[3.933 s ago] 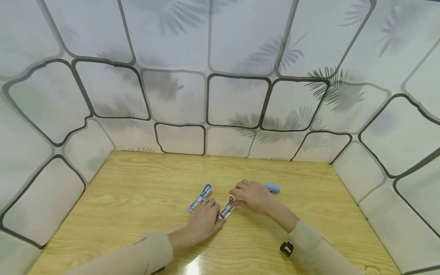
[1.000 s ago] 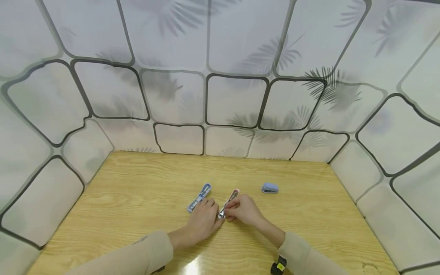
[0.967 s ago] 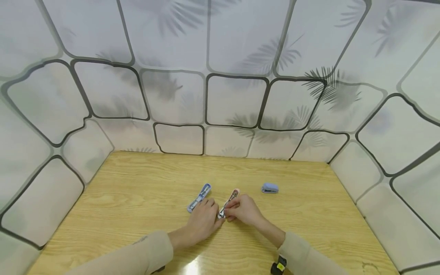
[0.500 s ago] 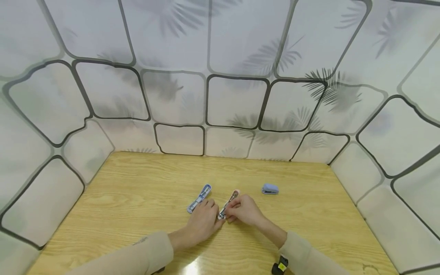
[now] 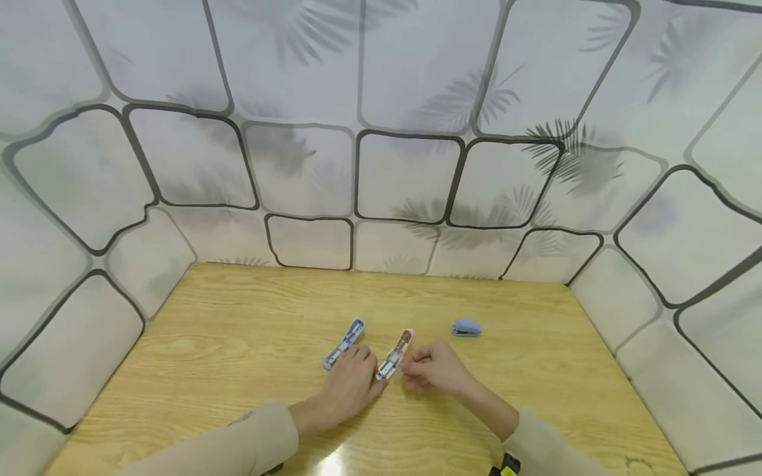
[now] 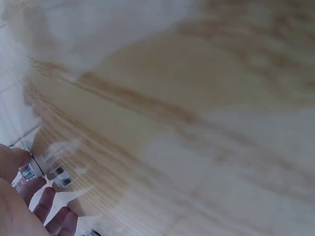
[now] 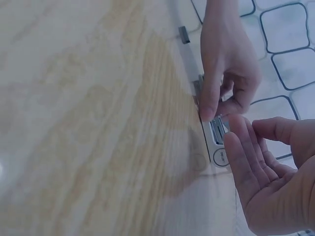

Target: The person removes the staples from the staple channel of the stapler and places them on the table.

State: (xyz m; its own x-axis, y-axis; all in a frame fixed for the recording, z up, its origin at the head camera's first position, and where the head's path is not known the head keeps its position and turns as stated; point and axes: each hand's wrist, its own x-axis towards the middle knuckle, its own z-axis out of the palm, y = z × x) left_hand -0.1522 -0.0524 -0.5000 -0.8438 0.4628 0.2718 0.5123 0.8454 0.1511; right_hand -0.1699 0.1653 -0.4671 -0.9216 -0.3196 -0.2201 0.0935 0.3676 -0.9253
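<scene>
The right hand (image 5: 434,367) has just drawn back from the pink-and-white mini stapler (image 5: 395,355), where half a second ago its fingertips covered the near part; now they sit just beside it, slightly blurred, thumb close to the fingers. Whether they pinch something small cannot be told. The stapler lies opened out on the wooden table (image 5: 268,311), and more of its metal channel shows, so the inner part seems within reach. The left hand (image 5: 351,380) has stayed put, thumb and finger pinching the near end and apparently steadying it, beside an opened blue stapler (image 5: 345,344).
</scene>
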